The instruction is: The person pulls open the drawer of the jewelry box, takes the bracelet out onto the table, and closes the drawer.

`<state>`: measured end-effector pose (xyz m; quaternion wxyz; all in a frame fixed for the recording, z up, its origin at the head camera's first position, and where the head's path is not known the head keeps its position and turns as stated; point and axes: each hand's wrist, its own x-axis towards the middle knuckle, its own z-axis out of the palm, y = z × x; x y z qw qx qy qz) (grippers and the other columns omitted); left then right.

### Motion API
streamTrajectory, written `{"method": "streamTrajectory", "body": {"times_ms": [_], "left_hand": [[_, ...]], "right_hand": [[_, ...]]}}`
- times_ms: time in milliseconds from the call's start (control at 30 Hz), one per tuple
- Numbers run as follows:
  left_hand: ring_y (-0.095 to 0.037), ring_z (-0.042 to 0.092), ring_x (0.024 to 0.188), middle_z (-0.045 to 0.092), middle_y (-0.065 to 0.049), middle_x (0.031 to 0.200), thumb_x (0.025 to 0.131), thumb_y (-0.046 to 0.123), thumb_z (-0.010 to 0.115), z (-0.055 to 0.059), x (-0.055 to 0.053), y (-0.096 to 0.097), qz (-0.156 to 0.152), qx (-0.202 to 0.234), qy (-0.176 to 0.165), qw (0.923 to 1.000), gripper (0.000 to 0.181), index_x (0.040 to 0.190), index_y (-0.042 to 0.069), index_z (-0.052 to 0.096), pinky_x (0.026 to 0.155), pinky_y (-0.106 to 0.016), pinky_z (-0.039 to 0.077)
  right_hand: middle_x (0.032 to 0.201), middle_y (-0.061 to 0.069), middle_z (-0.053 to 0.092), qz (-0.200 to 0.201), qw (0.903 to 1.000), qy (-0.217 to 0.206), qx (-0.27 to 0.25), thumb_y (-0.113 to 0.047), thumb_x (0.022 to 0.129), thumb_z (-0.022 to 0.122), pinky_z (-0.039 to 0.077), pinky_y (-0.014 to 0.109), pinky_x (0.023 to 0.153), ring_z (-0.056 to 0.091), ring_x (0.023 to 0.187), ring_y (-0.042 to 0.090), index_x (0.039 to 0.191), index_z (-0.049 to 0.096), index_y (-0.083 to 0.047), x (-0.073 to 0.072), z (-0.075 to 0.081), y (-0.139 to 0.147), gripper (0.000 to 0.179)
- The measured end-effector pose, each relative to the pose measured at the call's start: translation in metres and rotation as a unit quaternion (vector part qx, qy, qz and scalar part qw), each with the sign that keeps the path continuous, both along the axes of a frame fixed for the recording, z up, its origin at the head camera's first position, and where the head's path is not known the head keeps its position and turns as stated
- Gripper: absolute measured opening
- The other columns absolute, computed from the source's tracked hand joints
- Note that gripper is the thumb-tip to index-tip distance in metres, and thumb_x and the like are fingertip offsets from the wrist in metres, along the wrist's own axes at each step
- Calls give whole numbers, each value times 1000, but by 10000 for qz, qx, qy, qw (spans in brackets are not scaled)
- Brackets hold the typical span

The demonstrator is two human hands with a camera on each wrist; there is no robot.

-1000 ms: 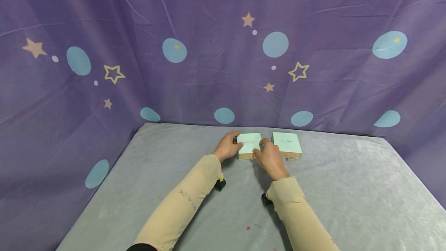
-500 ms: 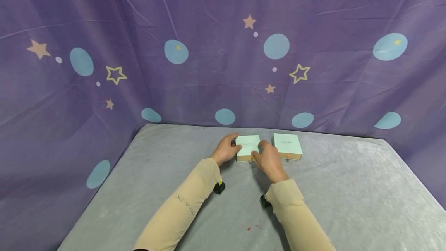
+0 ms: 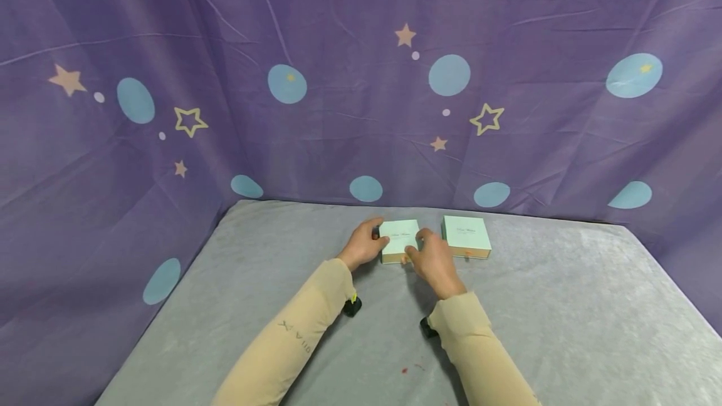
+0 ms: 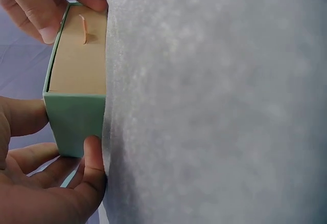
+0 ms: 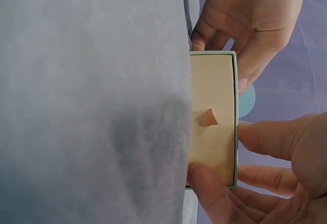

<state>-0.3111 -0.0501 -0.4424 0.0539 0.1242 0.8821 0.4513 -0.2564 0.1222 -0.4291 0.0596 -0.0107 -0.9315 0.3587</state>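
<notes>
A pale mint drawer-style gift box [image 3: 398, 231] with small lettering on its lid lies on the grey table covering. My left hand [image 3: 363, 245] holds its left side; the left wrist view has the thumb [image 4: 28, 116] on the lid and the fingers against the side wall. At the right side my right hand [image 3: 436, 262] grips the box, thumb on the lid, and in the right wrist view a finger [image 5: 209, 188] touches the tan front. An orange ribbon tab [image 5: 211, 117] sticks out of that front, which is flush in its sleeve.
A second mint box [image 3: 467, 234], of matching look, lies just right of my right hand, its orange tab facing me. Purple curtain [image 3: 338, 80] with stars and dots stands behind the table's back edge. Small red marks [image 3: 405, 370] are on the grey cloth [image 3: 564, 318].
Both hands and the held box have shifted slightly left and a little toward me. The gap to the second box has widened.
</notes>
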Motion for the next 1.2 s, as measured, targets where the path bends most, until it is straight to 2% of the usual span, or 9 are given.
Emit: {"method": "streamTrajectory", "body": {"times_ms": [67, 133, 333, 467, 533, 600, 867, 1033, 1200], "left_hand": [[-27, 48, 117, 47, -17, 137, 95, 18, 60, 0, 1, -1, 7, 15, 12, 10000, 55, 145, 4, 40, 100, -44, 39], [-27, 48, 118, 48, -17, 136, 95, 18, 60, 0, 2, -2, 28, -66, 70, 10000, 55, 144, 3, 40, 101, -44, 38], [-29, 43, 127, 44, -19, 140, 95, 19, 60, 1, 4, -5, -15, -242, 243, 9994, 56, 144, 0, 39, 105, -44, 35], [-27, 50, 109, 48, -18, 133, 94, 16, 61, 3, 8, -8, -8, -22, 70, 10000, 57, 145, 1, 38, 95, -43, 41], [-24, 50, 98, 48, -17, 131, 94, 15, 62, 3, 11, -11, 5, 130, -73, 9999, 58, 145, 2, 37, 88, -41, 43], [-22, 50, 94, 48, -17, 132, 94, 14, 62, 3, 12, -13, 22, 249, -158, 9996, 58, 145, 3, 38, 84, -40, 43], [-20, 51, 95, 50, -15, 129, 92, 13, 64, 2, 15, -19, 125, 491, -287, 9983, 60, 145, 3, 39, 81, -37, 45], [-21, 52, 101, 52, -14, 127, 90, 12, 67, 0, 16, -22, 234, 600, -411, 9971, 62, 145, 6, 39, 83, -37, 48], [-22, 53, 99, 53, -14, 124, 89, 10, 67, 1, 20, -25, 304, 813, -554, 9947, 62, 145, 7, 40, 79, -35, 49]], "right_hand": [[106, 24, 64, 21, 10000, -9, -14, -22, 89, 67, 50, 40, 65, 60, 77, 27, 122, 57, 4, 1, 0, -1, 42], [107, 24, 64, 52, 10000, 7, -18, -22, 90, 67, 50, 40, 65, 61, 78, 27, 122, 56, 4, 1, -1, -2, 43], [109, 23, 64, 88, 9999, 63, 17, -22, 90, 68, 50, 41, 68, 62, 85, 30, 122, 57, 4, 2, -1, -3, 43], [111, 22, 63, 71, 10000, 37, 13, -23, 89, 68, 51, 43, 71, 62, 89, 32, 122, 57, 2, 2, -1, -4, 43], [111, 21, 63, 59, 10000, 5, -2, -24, 89, 68, 50, 44, 73, 62, 92, 33, 122, 57, 1, 2, -1, -5, 43], [111, 21, 63, 51, 10000, -36, -35, -24, 89, 68, 50, 45, 74, 62, 93, 33, 122, 57, 0, 2, -1, -6, 43], [106, 20, 64, 194, 9996, -130, -134, -22, 88, 69, 49, 42, 68, 61, 82, 28, 123, 56, 1, 4, 1, -9, 43], [108, 21, 64, 233, 9995, -164, -150, -22, 89, 69, 49, 41, 66, 61, 79, 26, 125, 55, 0, 6, 2, -10, 45], [109, 22, 64, 264, 9995, -90, -146, -22, 89, 69, 49, 39, 64, 60, 75, 25, 124, 56, 1, 7, 3, -11, 44]]}}
